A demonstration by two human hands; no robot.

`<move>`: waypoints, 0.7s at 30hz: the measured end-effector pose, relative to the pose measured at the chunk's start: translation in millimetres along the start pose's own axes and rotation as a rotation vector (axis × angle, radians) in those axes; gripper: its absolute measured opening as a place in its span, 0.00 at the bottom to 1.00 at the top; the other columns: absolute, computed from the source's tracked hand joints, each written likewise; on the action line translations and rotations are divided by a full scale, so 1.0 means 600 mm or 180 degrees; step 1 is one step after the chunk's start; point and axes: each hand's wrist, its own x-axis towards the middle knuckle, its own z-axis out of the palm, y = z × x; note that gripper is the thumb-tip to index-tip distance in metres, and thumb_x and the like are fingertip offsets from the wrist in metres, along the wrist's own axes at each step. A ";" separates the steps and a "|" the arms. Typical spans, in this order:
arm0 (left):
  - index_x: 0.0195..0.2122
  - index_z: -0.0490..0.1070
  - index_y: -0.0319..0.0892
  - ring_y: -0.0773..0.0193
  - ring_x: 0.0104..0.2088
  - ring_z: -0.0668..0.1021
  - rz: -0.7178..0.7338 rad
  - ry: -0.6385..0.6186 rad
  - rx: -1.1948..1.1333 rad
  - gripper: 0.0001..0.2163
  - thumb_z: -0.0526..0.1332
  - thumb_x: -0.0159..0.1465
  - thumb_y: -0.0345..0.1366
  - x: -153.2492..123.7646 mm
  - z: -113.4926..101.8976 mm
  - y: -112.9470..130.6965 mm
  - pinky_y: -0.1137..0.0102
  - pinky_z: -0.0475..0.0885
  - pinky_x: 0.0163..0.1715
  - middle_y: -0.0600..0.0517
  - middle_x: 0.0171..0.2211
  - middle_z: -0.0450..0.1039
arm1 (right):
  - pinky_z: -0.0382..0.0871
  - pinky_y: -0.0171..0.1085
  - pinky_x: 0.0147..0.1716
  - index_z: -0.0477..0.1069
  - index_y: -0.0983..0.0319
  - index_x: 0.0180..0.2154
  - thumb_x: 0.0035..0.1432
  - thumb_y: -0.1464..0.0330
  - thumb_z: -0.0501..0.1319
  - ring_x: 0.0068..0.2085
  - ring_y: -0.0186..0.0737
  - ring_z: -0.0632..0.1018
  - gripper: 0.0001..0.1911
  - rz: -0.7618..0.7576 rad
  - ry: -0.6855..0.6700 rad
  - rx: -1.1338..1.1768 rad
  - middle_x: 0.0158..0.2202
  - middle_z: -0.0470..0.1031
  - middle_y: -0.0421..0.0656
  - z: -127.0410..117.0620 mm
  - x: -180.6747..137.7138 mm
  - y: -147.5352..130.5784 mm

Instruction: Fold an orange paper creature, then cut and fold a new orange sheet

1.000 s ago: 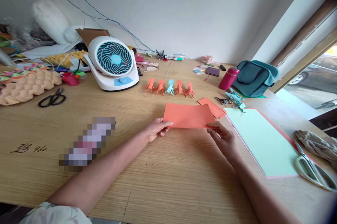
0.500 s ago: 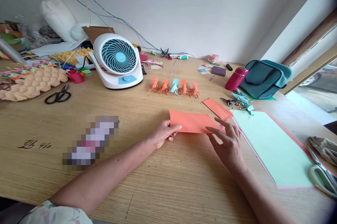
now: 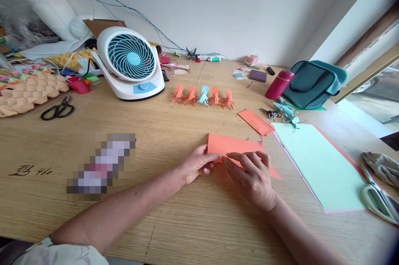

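A sheet of orange paper is held up just above the table between my hands. My left hand grips its lower left corner, thumb on top and fingers curled beneath. Close beside that thumb, my right hand pinches the near edge with thumb and forefinger. The paper's right end slants out from under the right hand to a pointed corner. Behind the sheet, several folded paper figures, orange with a light blue one among them, stand in a row. Orange paper strips lie to the right.
A white fan stands at the back left, with black scissors nearby. Pale green sheets cover the right side beside white-handled scissors. Keys, a red bottle and a teal bag are behind them.
My right hand has moved left along the paper's near edge, from its right end to beside my left thumb. The right end now shows a slanted corner. The view has shifted slightly.
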 end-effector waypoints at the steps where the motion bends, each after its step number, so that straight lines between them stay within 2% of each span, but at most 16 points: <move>1: 0.46 0.69 0.38 0.76 0.23 0.63 0.0026 0.0046 0.0011 0.26 0.73 0.48 0.41 0.001 -0.001 0.001 0.76 0.49 0.19 0.52 0.32 0.70 | 0.56 0.45 0.42 0.74 0.52 0.46 0.61 0.74 0.62 0.34 0.38 0.74 0.14 0.0029 0.0017 0.0014 0.42 0.81 0.38 -0.001 0.001 0.002; 3: 0.49 0.66 0.39 0.75 0.23 0.65 0.0156 0.0227 0.0080 0.27 0.71 0.50 0.40 0.004 -0.004 0.002 0.77 0.51 0.19 0.52 0.32 0.70 | 0.56 0.44 0.42 0.74 0.52 0.46 0.61 0.74 0.62 0.33 0.38 0.73 0.14 0.0088 0.0077 0.0042 0.40 0.81 0.38 -0.002 0.002 0.006; 6: 0.51 0.62 0.40 0.72 0.24 0.67 0.0564 0.0517 0.0376 0.24 0.67 0.54 0.38 0.011 -0.012 0.002 0.76 0.55 0.19 0.56 0.27 0.66 | 0.57 0.44 0.41 0.75 0.52 0.45 0.59 0.75 0.63 0.33 0.38 0.73 0.14 0.0138 0.0123 0.0093 0.39 0.81 0.38 -0.002 0.001 0.014; 8: 0.50 0.62 0.41 0.69 0.25 0.68 0.1045 0.0687 0.0753 0.20 0.64 0.58 0.38 0.012 -0.018 0.004 0.75 0.59 0.21 0.57 0.25 0.64 | 0.57 0.44 0.41 0.75 0.52 0.45 0.59 0.75 0.64 0.33 0.38 0.73 0.15 0.0184 0.0105 0.0133 0.39 0.81 0.38 -0.001 -0.002 0.018; 11: 0.48 0.66 0.42 0.65 0.32 0.71 0.2111 0.0907 0.1834 0.13 0.58 0.63 0.36 0.004 -0.024 0.010 0.71 0.66 0.30 0.53 0.30 0.67 | 0.58 0.44 0.42 0.75 0.52 0.44 0.59 0.75 0.63 0.34 0.38 0.74 0.14 0.0259 0.0090 0.0216 0.40 0.80 0.39 0.000 -0.005 0.023; 13: 0.47 0.70 0.43 0.60 0.39 0.72 0.2838 0.0787 0.2744 0.11 0.57 0.64 0.35 -0.005 -0.026 0.012 0.66 0.67 0.41 0.48 0.37 0.71 | 0.58 0.43 0.41 0.75 0.53 0.43 0.59 0.75 0.63 0.34 0.38 0.74 0.13 0.0290 0.0098 0.0285 0.40 0.80 0.39 0.000 -0.006 0.024; 15: 0.45 0.73 0.43 0.57 0.43 0.71 0.3336 0.0478 0.3546 0.10 0.59 0.63 0.36 -0.012 -0.026 0.011 0.62 0.65 0.47 0.45 0.41 0.73 | 0.58 0.43 0.40 0.76 0.54 0.43 0.59 0.75 0.63 0.34 0.38 0.74 0.12 0.0315 0.0113 0.0348 0.39 0.80 0.40 -0.001 -0.005 0.023; 18: 0.43 0.75 0.44 0.56 0.42 0.72 0.3681 0.0265 0.4452 0.09 0.59 0.65 0.38 -0.014 -0.025 0.001 0.62 0.64 0.46 0.46 0.40 0.75 | 0.58 0.42 0.41 0.76 0.53 0.45 0.60 0.75 0.63 0.34 0.38 0.74 0.14 0.0328 0.0130 0.0426 0.40 0.80 0.41 -0.001 -0.004 0.018; 21: 0.40 0.75 0.43 0.59 0.39 0.72 0.4158 0.0514 0.4871 0.06 0.58 0.67 0.35 -0.009 -0.026 -0.009 0.64 0.63 0.41 0.50 0.36 0.77 | 0.59 0.42 0.41 0.76 0.53 0.46 0.60 0.75 0.63 0.33 0.37 0.73 0.15 0.0274 0.0169 0.0499 0.39 0.80 0.41 -0.001 -0.001 0.011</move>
